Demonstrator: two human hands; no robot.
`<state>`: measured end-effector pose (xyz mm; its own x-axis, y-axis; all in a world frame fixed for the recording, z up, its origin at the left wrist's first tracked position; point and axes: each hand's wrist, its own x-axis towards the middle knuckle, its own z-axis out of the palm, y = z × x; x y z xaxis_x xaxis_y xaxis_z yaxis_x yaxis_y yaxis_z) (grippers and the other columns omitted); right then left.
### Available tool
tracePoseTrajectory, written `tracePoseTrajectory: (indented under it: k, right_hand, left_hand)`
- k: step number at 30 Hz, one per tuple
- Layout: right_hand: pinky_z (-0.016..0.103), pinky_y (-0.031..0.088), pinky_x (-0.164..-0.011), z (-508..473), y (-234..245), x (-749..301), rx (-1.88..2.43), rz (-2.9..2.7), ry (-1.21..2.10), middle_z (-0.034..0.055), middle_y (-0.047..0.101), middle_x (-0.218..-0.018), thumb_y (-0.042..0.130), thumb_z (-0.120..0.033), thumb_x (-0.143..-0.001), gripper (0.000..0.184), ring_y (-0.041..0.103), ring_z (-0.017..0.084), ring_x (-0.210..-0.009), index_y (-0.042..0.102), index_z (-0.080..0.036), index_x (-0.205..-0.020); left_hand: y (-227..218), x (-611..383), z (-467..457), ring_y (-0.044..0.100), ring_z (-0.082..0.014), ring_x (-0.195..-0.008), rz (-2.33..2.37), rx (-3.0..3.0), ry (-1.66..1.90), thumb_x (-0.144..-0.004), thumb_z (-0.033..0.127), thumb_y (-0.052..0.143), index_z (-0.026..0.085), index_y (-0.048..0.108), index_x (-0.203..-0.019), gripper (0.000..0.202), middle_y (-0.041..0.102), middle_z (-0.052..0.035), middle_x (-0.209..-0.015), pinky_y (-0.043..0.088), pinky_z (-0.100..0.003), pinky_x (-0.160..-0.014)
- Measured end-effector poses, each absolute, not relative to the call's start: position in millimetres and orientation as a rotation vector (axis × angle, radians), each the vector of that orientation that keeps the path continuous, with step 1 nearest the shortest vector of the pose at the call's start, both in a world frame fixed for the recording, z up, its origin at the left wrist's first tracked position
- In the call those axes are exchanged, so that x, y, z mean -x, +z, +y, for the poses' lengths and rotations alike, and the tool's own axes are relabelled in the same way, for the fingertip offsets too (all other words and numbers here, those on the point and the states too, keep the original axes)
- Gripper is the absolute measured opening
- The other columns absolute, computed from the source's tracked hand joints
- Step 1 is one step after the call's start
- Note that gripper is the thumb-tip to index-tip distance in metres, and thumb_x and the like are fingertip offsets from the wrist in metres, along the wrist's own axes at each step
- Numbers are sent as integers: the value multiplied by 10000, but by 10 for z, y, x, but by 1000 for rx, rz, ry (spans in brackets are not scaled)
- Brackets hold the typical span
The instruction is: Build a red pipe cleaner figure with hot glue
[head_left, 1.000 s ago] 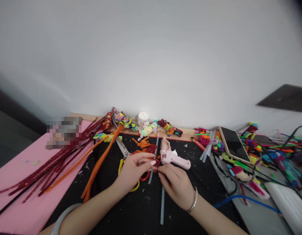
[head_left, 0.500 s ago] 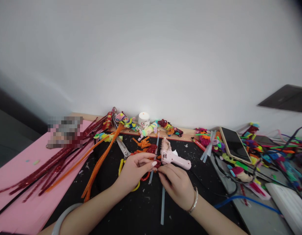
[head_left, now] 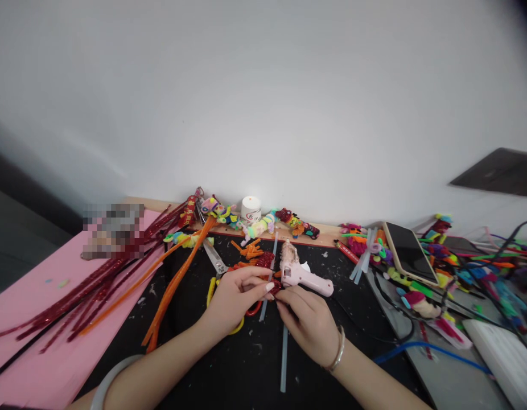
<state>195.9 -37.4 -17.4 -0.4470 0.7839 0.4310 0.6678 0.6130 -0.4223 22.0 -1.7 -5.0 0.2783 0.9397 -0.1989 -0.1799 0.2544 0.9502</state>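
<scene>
Between my left hand (head_left: 242, 293) and my right hand (head_left: 308, 319) is a small piece of red glittery pipe cleaner (head_left: 277, 286), pinched by the fingertips of both. Most of it is hidden by my fingers. Just beyond my right hand lies a pale pink glue gun (head_left: 304, 276), its nozzle end pointing away. Scissors (head_left: 215, 257) with yellow and red handles lie partly under my left hand. Cut orange pipe cleaner pieces (head_left: 248, 249) and more red glittery ones (head_left: 264, 259) sit past my fingertips. One clear glue stick (head_left: 284, 359) lies below my hands.
Long red tinsel stems (head_left: 105, 273) and orange stems (head_left: 172, 287) spread over a pink sheet (head_left: 28, 341) at left. A white paper cup (head_left: 251, 209) and pipe cleaner figures line the wall. A phone (head_left: 411, 250), colourful stems, cables and a white power strip (head_left: 502, 359) lie at right.
</scene>
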Motion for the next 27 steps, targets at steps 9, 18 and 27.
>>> tracePoseTrajectory:
  k: [9, 18, 27]
  right_hand:
    - [305, 507, -671, -372, -168, -1965, 1131, -2231, 244, 70, 656, -850, 495, -116, -875, 168, 613, 182, -746, 588, -165, -1006]
    - [306, 498, -666, -373, -157, -1966, 1163, -2239, 213, 67, 655, -826, 483, -122, -880, 159, 608, 179, -729, 592, -159, -988]
    - [297, 499, -656, -370, -166, -1965, 1168, -2189, 191, 68, 656, -823, 492, -109, -867, 158, 613, 179, -726, 586, -162, -982]
  left_hand:
    - [-76, -213, -11, 670, -132, -609, 979, -1035, 971, -680, 169, 688, 134, 661, -887, 212, 716, 3, -648, 537, -241, -656]
    - [-96, -202, 12, 691, -153, -644, 965, -1023, 957, -684, 178, 684, 136, 671, -876, 197, 728, -6, -677, 552, -271, -699]
    - [-66, -200, 2, 711, -177, -692, 1000, -1010, 930, -686, 182, 683, 131, 671, -917, 237, 752, -29, -725, 558, -268, -706]
